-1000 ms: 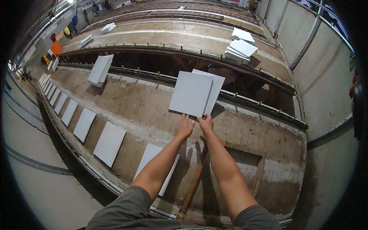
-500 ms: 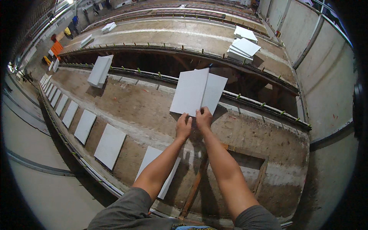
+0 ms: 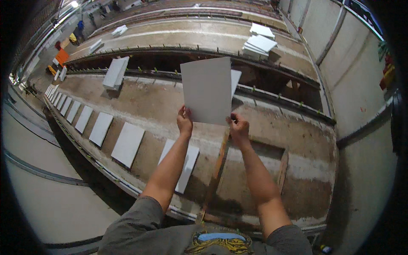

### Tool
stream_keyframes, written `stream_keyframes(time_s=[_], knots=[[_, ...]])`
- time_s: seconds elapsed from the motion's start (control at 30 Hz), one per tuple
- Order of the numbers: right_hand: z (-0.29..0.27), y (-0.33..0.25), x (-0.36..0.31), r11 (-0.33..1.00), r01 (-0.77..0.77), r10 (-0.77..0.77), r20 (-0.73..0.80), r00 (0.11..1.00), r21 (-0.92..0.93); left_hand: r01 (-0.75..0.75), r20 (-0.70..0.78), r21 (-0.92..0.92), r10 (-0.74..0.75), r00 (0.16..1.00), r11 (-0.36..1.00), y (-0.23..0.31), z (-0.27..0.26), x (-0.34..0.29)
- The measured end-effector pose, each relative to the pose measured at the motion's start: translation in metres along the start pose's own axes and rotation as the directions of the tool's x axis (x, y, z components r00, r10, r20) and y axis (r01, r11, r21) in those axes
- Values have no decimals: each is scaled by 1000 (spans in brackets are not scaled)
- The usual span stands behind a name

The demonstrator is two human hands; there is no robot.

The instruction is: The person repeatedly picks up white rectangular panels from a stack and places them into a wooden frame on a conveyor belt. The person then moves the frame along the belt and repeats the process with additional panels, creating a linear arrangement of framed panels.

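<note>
Between my two hands, a flat pale grey-white rectangular panel point(image 3: 205, 91) is raised and tilted up over the table. My left hand point(image 3: 185, 122) grips its lower left corner. My right hand point(image 3: 239, 126) pinches the lower right corner. Behind that panel, a white panel point(image 3: 236, 81) shows only its right part; the rest is hidden. Nearest to my left forearm lies a white panel point(image 3: 187, 169) on the table, partly covered by the arm. Farther left is another white panel point(image 3: 128, 145), at the near end of a row of several.
The long stained table point(image 3: 148, 104) carries a panel stack point(image 3: 115, 72) at left. A wooden strip point(image 3: 220, 159) and a rectangular wooden frame point(image 3: 282, 166) lie near my right forearm. Past a dark gap, another table holds stacked panels point(image 3: 259, 43). A wall point(image 3: 352, 63) stands at right.
One panel has been lifted off the one behind it and tilted up. My hands have moved apart, to its two lower corners. The view has shifted slightly.
</note>
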State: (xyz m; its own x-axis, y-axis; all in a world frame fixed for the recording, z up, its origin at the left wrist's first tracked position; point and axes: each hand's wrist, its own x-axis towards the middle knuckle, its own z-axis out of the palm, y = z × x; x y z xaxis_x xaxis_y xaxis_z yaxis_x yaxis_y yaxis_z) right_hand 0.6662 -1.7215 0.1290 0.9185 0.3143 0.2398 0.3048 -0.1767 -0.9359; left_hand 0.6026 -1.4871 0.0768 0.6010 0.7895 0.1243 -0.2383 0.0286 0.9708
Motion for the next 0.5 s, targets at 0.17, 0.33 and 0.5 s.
stream_keyframes(time_s=[0.17,0.33,0.5], knots=[[-91,7,-84,968,-227,215,117,970,104,48,249,-40,-36,968,998,53,1,-79],[-152,13,-137,982,-188,181,-263,948,-3,128,343,39,-133,930,991,39,19,-174],[-195,53,-198,937,-214,111,-345,932,-275,209,450,214,-286,846,954,11,10,-243]])
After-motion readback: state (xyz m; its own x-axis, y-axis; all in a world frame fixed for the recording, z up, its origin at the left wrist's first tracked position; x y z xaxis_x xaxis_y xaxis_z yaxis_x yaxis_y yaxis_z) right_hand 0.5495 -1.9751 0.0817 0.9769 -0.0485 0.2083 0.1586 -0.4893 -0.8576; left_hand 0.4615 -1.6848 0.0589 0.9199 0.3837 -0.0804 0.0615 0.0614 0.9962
